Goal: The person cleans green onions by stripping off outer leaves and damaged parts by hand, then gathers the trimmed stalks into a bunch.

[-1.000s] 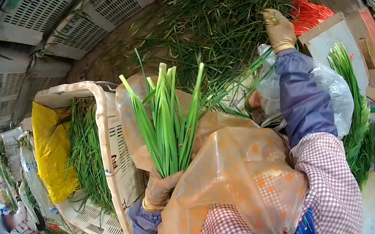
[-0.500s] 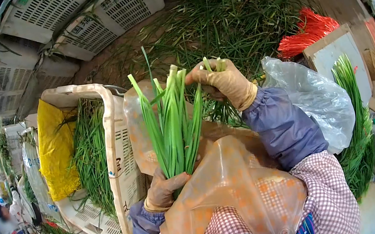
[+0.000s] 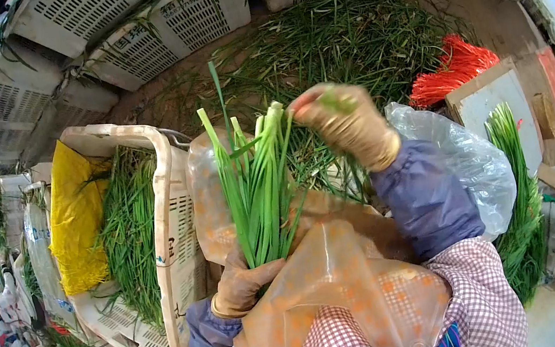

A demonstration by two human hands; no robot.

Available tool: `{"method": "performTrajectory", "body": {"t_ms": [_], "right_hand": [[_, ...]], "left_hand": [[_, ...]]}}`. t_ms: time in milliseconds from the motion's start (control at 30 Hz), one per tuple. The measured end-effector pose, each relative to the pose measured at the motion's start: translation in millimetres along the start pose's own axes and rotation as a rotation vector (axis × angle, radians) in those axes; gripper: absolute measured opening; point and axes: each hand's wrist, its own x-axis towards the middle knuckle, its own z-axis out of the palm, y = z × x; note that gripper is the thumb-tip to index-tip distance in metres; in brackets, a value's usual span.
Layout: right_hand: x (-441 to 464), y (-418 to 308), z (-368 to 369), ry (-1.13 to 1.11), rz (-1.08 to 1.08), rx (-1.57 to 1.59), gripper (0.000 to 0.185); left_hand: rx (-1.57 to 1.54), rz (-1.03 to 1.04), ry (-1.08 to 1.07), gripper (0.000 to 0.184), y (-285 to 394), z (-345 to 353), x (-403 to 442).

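Well, from my place I see that the gloved left hand (image 3: pixel 247 284) is closed around a bunch of green stalks (image 3: pixel 257 205), which is in front of the orange-patterned apron (image 3: pixel 334 272). The right hand (image 3: pixel 356 127), apart from the left, is just beside the pale ends of the bunch; it is blurred, and I cannot tell whether it grips. To the left is a white crate (image 3: pixel 182 236) with loose greens (image 3: pixel 133 229) and a yellow sack (image 3: pixel 76 230).
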Motion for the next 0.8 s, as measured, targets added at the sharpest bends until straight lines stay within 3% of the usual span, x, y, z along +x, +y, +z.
{"method": "performTrajectory", "body": {"t_ms": [100, 200, 300, 367, 400, 433, 500, 567, 667, 700, 733, 800], "right_hand": [[-9.7, 1.5, 30.1, -0.031, 0.294, 0.25, 0.02], [-9.8, 6.9, 21.2, -0.052, 0.306, 0.357, 0.017], [4.5, 12.3, -12.5, 0.225, 0.023, 0.081, 0.022], [32.1, 19.1, -69.3, 0.533, -0.417, -0.391, 0.019], [38.5, 10.4, -92.8, 0.762, -0.273, -0.303, 0.016], [51.8, 16.1, -128.0, 0.943, -0.471, -0.462, 0.012], [66.1, 30.2, -191.7, 1.096, -0.562, -0.446, 0.012], [56.1, 17.5, -179.5, 0.986, -0.348, -0.826, 0.016], [34.6, 5.5, -88.1, 0.404, -0.287, -0.506, 0.029], [22.0, -1.0, -52.9, 0.156, -0.246, -0.588, 0.024], [7.9, 1.7, -27.0, -0.037, -0.111, -0.327, 0.024], [-10.0, 3.2, 14.3, -0.144, 0.056, -0.06, 0.02]], "left_hand": [[0.035, -0.009, 0.038, 0.06, -5.8, -6.3, -0.4], [-0.059, -0.064, 0.042, 0.06, -6.4, -17.3, -1.9], [-0.116, -0.041, 0.01, 0.061, -5.1, -17.3, 0.5], [-0.118, 0.008, -0.006, 0.061, -5.9, -15.0, -0.4], [-0.117, -0.018, 0.007, 0.061, -6.0, -14.9, -1.5], [-0.115, -0.043, 0.018, 0.061, -5.7, -14.9, -1.8], [-0.106, -0.016, 0.011, 0.06, -7.1, -14.7, -1.6], [-0.099, 0.011, 0.006, 0.06, -6.7, -12.1, -1.2], [-0.114, 0.013, -0.024, 0.06, -1.9, -5.6, 1.6], [-0.103, 0.026, -0.028, 0.06, -2.7, -3.8, 2.7], [-0.088, 0.037, -0.031, 0.06, -2.7, -2.4, 3.2], [-0.045, 0.03, 0.021, 0.06, -4.4, -0.2, 3.1]]}}
